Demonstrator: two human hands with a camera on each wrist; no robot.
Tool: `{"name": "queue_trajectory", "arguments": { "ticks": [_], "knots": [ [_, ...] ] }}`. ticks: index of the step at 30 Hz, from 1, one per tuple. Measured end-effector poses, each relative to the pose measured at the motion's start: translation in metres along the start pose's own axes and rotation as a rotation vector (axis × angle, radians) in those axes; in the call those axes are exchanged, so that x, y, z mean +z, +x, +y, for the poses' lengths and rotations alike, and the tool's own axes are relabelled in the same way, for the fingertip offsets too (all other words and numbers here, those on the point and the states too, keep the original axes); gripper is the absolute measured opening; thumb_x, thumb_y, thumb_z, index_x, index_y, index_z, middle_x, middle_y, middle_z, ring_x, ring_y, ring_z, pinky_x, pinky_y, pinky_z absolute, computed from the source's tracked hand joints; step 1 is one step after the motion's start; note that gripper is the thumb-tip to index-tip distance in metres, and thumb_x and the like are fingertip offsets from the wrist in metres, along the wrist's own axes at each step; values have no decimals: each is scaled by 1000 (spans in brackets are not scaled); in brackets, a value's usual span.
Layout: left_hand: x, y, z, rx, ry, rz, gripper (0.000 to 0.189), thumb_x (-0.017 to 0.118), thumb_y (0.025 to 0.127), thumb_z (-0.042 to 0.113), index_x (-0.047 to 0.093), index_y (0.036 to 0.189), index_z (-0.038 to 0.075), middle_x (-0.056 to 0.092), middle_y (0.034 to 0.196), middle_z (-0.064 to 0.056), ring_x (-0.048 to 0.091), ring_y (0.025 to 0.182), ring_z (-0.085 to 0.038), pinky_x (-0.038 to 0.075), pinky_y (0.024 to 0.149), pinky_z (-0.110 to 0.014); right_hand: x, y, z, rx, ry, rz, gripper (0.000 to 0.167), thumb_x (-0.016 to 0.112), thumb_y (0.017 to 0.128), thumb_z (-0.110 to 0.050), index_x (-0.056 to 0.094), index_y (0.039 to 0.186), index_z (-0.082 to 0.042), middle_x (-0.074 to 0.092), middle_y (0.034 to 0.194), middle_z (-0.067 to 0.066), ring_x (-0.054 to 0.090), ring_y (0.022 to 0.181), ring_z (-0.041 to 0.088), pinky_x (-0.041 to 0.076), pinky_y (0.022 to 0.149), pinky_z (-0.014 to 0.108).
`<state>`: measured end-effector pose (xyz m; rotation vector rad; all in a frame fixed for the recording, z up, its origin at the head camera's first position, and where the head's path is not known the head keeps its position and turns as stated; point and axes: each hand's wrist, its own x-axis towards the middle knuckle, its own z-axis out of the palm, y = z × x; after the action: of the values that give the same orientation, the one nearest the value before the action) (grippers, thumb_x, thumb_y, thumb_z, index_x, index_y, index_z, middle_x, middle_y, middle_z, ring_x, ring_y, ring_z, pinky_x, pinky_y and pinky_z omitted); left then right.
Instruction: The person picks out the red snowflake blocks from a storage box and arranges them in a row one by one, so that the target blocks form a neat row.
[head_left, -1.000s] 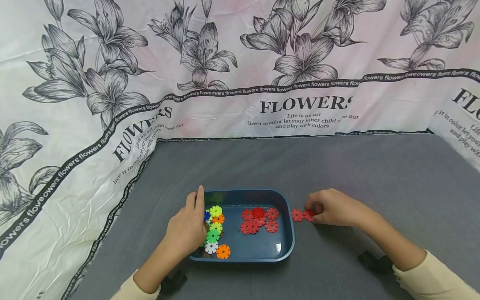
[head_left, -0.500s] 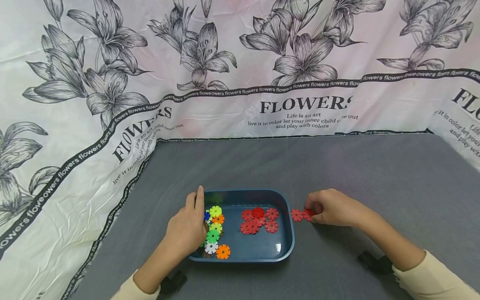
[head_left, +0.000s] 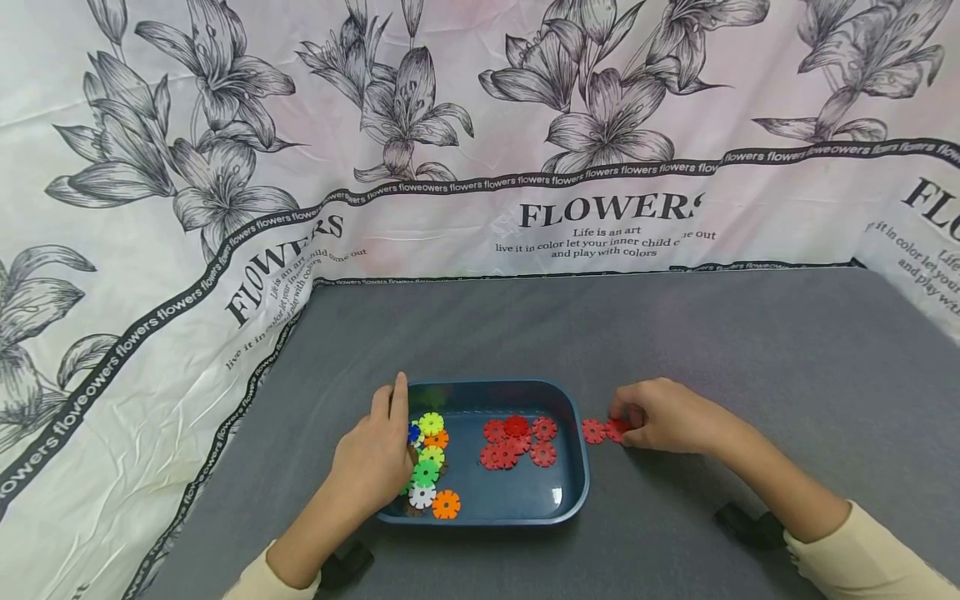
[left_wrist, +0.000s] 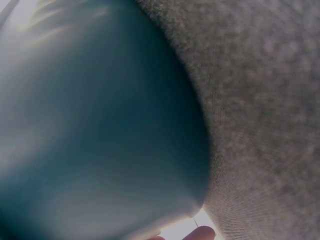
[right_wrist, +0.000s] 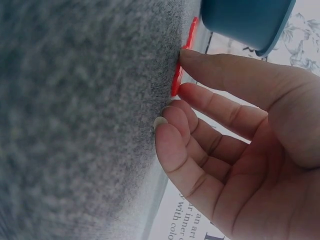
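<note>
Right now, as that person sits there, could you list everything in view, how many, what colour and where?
Cloth surface: one, gray, under everything handled
Flower-printed fabric: one backdrop, white and pinkish with black print, behind the surface
Tray: one, dark blue, on the cloth surface
Red discs: at least seven, red, right half of the tray
Mixed discs: at least eight, yellow, orange, green, white, blue, brown; tray's left end, partly hidden
Loose discs: two, red, outside the tray's right end
Black objects: two, black, near the wrists
Sleeves: two, cream, lower edge
Hands: two, bare; left hand on the tray, right hand at the loose discs
</note>
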<state>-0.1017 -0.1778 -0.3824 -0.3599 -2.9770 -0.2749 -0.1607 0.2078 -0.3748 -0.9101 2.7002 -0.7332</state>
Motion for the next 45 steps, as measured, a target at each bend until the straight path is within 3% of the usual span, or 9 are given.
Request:
{"name": "queue_trajectory", "arguments": {
  "ticks": [14, 20, 23, 31, 36, 40, 45],
  "knots": [
    [-1, 1, 0, -6, 7, 1, 80, 64, 86, 3, 26, 156, -4, 43, 141, -25, 39, 55, -15, 33, 40, -27, -13, 1, -22, -17, -27, 34, 17, 82, 80, -12, 74, 95, -12, 65, 84, -10, 56, 72, 6, 51, 63, 28],
    [-1, 0, 0, 2, 12, 9, 79, 64, 86, 2, 27, 155, -5, 44, 140, -25, 38, 54, -15, 33, 40, -27, -23, 5, -49, -140, -60, 143, 15, 81, 82, -10, 73, 94, -15, 62, 86, -12, 56, 73, 7, 51, 65, 29],
    [-2, -1, 1, 3, 12, 12, 78, 64, 86, 2, 28, 155, -5, 44, 140, -25, 38, 53, -14, 33, 40, -26, -21, 10, -65, -205, -64, 158, 13, 80, 84, -10, 73, 94, -17, 61, 87, -13, 57, 74, 7, 51, 66, 27],
    [-1, -1, 0, -9, 9, 4, 79, 63, 86, 2, 27, 155, -5, 44, 141, -25, 38, 54, -15, 33, 40, -27, 8, 37, -100, -294, -104, 61, 13, 79, 86, -18, 74, 97, -13, 62, 88, -4, 51, 70, 8, 46, 61, 23],
    [-1, 0, 1, -6, 13, 7, 79, 64, 85, 2, 27, 155, -4, 44, 141, -24, 37, 53, -14, 32, 40, -27, 36, 56, -110, -249, -279, 14, 30, 78, 87, -37, 70, 97, -10, 50, 75, -4, 44, 63, 9, 40, 54, 24],
    [-1, 0, 2, -4, 15, 6, 79, 64, 85, 3, 28, 155, -5, 44, 140, -24, 37, 53, -14, 32, 40, -26, 54, 67, -110, -205, -423, 10, 41, 75, 86, -49, 72, 103, -12, 50, 77, -2, 45, 63, 12, 41, 55, 26],
    [-1, 0, 2, -9, 12, 5, 80, 64, 85, 2, 27, 155, -4, 45, 140, -24, 36, 52, -14, 32, 39, -26, 63, 71, -108, -239, -449, 62, 27, 79, 85, -36, 77, 103, -16, 55, 79, 0, 49, 64, 14, 43, 57, 24]
  ]
}}
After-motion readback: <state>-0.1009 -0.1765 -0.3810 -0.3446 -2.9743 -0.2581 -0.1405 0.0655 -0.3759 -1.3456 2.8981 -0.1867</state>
